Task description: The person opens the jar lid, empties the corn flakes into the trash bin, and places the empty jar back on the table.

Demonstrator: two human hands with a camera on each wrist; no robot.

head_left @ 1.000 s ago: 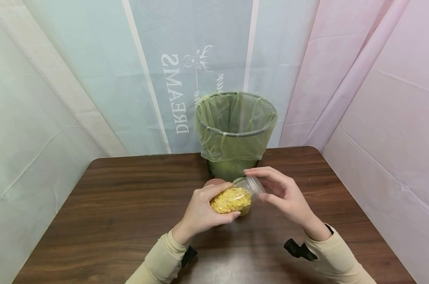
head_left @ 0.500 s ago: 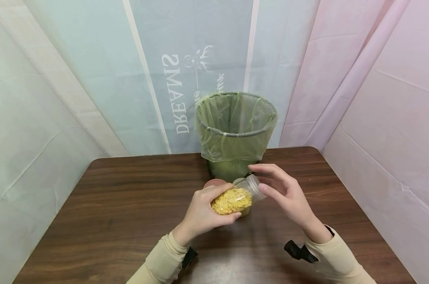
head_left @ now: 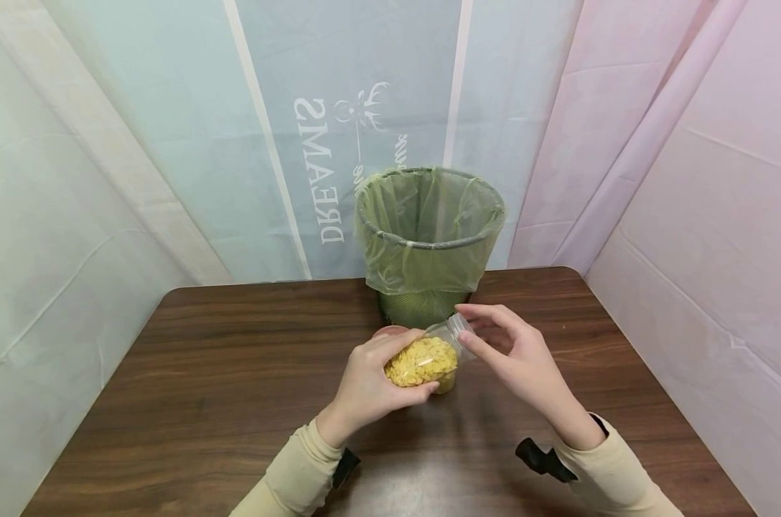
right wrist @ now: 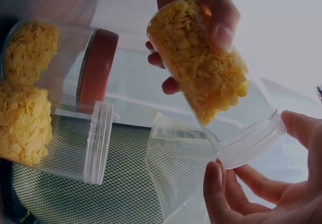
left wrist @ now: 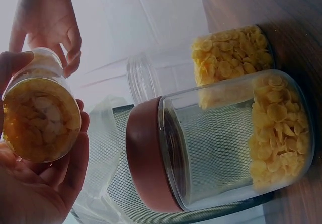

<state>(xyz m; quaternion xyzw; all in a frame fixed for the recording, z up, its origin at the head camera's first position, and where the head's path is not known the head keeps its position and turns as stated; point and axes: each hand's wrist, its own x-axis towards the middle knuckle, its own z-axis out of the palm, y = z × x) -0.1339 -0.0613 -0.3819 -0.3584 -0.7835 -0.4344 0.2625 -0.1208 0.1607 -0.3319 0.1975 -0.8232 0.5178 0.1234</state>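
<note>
My left hand (head_left: 367, 377) grips a clear jar (head_left: 423, 361) of yellow cornflakes, holding it tilted above the table. The flakes fill the lower part, and the mouth end points up and right. A clear ridged screw lid (right wrist: 254, 141) covers that end. My right hand (head_left: 526, 359) holds this lid between thumb and fingers, seen closely in the right wrist view. Beyond the held jar stand two more cornflake jars, largely hidden in the head view. One jar (left wrist: 226, 143) has a reddish-brown lid (left wrist: 151, 158); the other jar (right wrist: 22, 128) has a clear lid.
Behind the jars, a mesh waste bin (head_left: 423, 307) stands near the table's back edge, lined with a thin yellow-green bag (head_left: 423, 269). The dark wooden table (head_left: 235, 373) meets pale cloth walls (head_left: 171, 129) at the back and sides.
My right thumb and fingers loosened at the lid, then closed on it again with the thumb higher up. The jar tipped slightly further upward; my left hand kept its hold.
</note>
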